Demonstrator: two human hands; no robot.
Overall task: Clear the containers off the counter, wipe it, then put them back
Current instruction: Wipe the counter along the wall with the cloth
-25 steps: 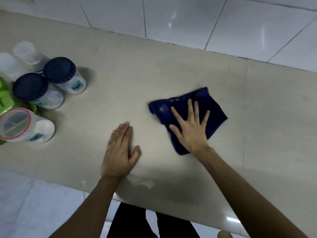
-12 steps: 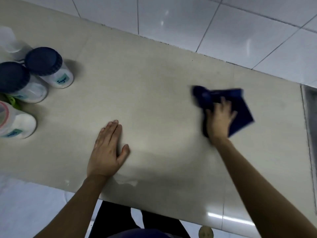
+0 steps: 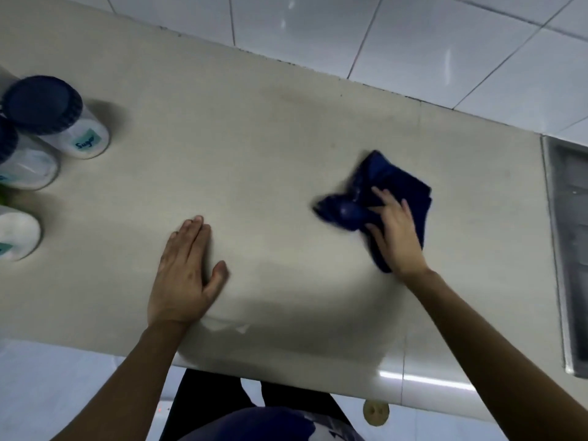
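Note:
A dark blue cloth (image 3: 397, 183), bunched and blurred, lies on the beige counter (image 3: 254, 148) right of centre. My right hand (image 3: 396, 233) presses down on it with the fingers spread over the fabric. My left hand (image 3: 184, 275) rests flat on the bare counter near the front edge, fingers together, holding nothing. At the far left stand the containers: a clear jar with a dark blue lid labelled "Sugar" (image 3: 60, 119), a second blue-lidded jar (image 3: 22, 160) cut by the frame edge, and a white one (image 3: 16, 237) below it.
A steel sink rim (image 3: 566, 249) borders the counter on the right. White wall tiles (image 3: 413, 36) run along the back. The counter's front edge (image 3: 318, 377) is close to my body, with a pale tiled floor below it.
My right hand has swept the cloth from the counter's centre out to the right, then slightly back left, bunching it. My left hand stayed planted. The view shifted right, pushing the jars towards the left edge.

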